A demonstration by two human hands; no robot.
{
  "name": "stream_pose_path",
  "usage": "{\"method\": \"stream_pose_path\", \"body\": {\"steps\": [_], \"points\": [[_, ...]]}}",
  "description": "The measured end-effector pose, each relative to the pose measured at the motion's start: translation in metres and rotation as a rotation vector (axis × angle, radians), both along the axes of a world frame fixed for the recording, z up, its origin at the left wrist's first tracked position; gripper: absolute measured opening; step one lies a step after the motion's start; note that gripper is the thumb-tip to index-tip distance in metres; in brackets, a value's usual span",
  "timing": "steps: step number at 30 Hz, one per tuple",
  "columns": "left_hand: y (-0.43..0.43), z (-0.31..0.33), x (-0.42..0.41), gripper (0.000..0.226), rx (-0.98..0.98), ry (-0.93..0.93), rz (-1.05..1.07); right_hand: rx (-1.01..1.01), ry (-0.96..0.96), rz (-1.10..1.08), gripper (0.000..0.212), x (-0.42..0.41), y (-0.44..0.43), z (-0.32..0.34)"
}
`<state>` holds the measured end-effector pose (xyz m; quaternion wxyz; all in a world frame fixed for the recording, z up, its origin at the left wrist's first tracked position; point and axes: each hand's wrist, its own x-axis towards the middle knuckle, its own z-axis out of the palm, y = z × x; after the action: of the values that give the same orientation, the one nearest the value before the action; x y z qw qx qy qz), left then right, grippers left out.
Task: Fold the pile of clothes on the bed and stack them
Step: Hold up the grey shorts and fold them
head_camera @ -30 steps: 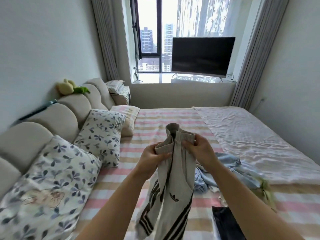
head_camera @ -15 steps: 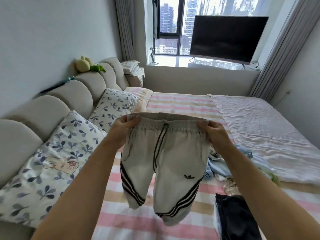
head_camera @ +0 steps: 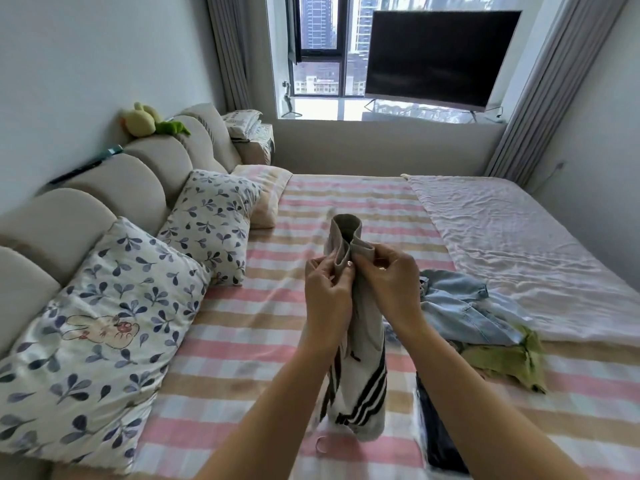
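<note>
Holding a pale grey pair of striped pants up over the middle of the bed, above its pink, tan and white checked sheet. Gripping the bunched waistband from both sides: left hand with fingers curled round the cloth and thumb pressed on it, right hand pinching the other fold, knuckles of the 2 hands nearly touching. Folded lengthwise, legs together and hanging straight down between the forearms, with 3 black stripes showing low on the side. Hard to tell whether the hem touches the sheet or hangs just above it. Just beside the right forearm, toward the bed's right side, the pile of clothes: a light blue denim garment crumpled on top, a green garment next to it, and a dark garment lying near the bed's near edge. Beyond the pile, spread along the right side, a wrinkled pale blanket. Along the left edge, 2 leaf-print pillows propped against a padded beige headboard, with a yellow-green plush toy sitting on top of it. Past the far edge, a dark TV screen in front of the window.
</note>
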<state>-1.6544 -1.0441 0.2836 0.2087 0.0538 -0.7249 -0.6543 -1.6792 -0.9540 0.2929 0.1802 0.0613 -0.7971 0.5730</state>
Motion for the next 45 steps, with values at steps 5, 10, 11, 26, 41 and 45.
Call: {"method": "stream_pose_path", "body": {"steps": [5, 10, 11, 26, 41, 45], "points": [[0.008, -0.004, 0.001, 0.022, 0.046, 0.044, 0.037, 0.090, 0.056, -0.005, 0.007, 0.009, 0.011, -0.002], [0.019, -0.012, 0.004, 0.019, 0.052, 0.003, -0.046, 0.045, 0.036, 0.074, 0.018, 0.019, 0.013, -0.006], [0.020, -0.013, 0.006, 0.021, 0.105, -0.001, -0.060, 0.038, 0.022, 0.098, 0.015, 0.020, 0.014, -0.007], [-0.051, 0.027, -0.029, 0.055, 0.082, -0.038, -0.472, 0.000, -0.085, 0.387, 0.030, -0.001, 0.059, 0.031], [-0.086, 0.026, -0.095, 0.015, -0.079, -0.363, -0.541, 0.159, -0.261, 0.355, 0.016, -0.078, 0.056, 0.032], [-0.085, 0.035, -0.131, 0.023, -0.087, -0.374, -0.439, 0.157, -0.244, 0.250, 0.019, -0.116, 0.041, 0.033]]}}
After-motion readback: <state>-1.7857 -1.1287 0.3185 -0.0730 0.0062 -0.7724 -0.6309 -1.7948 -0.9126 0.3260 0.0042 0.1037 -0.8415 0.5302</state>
